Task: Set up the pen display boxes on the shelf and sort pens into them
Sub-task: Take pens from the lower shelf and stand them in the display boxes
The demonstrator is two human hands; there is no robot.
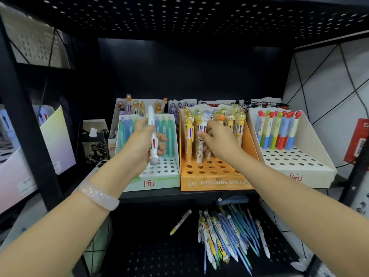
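Observation:
Three pen display boxes stand side by side on the black shelf: a green box (159, 180) with blue-green pens, an orange box (211, 184) with yellow and white multi-colour pens, and a white box (311, 168) with red-topped pens. My left hand (143, 140) is closed around a white multi-colour pen (152, 134), held upright in front of the green box. Over the orange box, my right hand (217, 140) has its fingers around a white pen (200, 150) that stands in a hole there. A pile of loose pens (225, 236) lies on the lower shelf.
More pen boxes (139, 105) stand behind the front row. A small dark box (94, 140) sits left of the green one, beside a black upright post (26, 116). One yellow pen (180, 221) lies apart on the lower shelf. A red package (357, 140) hangs at right.

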